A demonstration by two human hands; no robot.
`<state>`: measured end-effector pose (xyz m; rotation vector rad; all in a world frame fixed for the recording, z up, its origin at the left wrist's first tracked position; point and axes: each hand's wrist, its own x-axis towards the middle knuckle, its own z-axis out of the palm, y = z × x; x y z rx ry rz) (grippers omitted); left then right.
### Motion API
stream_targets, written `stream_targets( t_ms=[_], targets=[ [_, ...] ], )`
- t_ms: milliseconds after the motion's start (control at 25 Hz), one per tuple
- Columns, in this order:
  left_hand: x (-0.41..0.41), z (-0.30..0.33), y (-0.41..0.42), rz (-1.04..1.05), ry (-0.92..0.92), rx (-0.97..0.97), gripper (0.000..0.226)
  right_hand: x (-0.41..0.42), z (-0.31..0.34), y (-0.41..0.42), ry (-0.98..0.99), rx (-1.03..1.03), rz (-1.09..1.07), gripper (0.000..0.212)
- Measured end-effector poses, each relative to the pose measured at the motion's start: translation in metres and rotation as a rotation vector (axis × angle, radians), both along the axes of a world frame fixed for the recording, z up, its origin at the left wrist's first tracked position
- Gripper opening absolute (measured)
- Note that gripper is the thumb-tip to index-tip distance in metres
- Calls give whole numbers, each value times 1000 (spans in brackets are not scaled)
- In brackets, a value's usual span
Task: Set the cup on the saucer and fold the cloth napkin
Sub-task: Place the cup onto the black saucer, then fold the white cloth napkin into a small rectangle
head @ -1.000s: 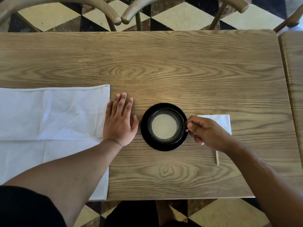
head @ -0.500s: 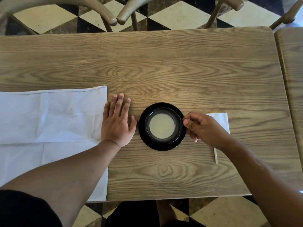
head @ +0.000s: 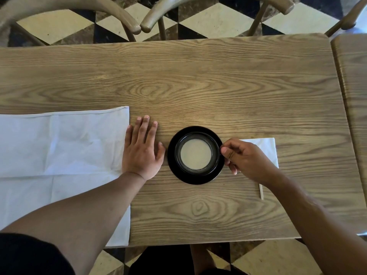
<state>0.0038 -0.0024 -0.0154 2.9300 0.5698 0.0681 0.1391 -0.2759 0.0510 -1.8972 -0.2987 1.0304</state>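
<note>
Head view: right hand (head: 246, 159) pinches cup (head: 196, 154) on saucer (head: 172, 165); left hand (head: 142, 149) lies flat beside cloth napkin (head: 59, 147).

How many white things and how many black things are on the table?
White: 2, the cloth napkin and the small paper napkin
Black: 2, the cup and the saucer
Total: 4

No readable text anywhere.
</note>
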Motion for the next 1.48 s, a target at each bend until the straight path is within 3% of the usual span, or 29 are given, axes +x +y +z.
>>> stream_targets(
  t_ms=[240,360,600,720,1000,1160,1320,1480],
  targets=[
    [0,-1,1,5,-8,-9,64,-1,3,-1,-34,-8,11,19],
    [0,-1,1,-2,-5,-9,64,-2,6,-1,-98,-43,-12,8],
    [1,3,-1,4,91,-26,66,-48,6,-6,-366,-196,-448,18],
    [1,7,-2,-1,140,-38,67,-95,3,-5,-457,-301,-487,23],
    [6,20,-5,-9,276,-179,65,-167,-6,-4,-445,-423,-55,60],
    [-38,33,-15,-80,281,-224,67,-176,0,0,-411,-504,63,71],
    [-112,40,-41,-132,347,-299,74,-187,5,-1,-376,-560,168,66],
    [-177,60,-63,-97,439,-429,69,-217,15,-14,-539,-541,291,35]
  ],
)
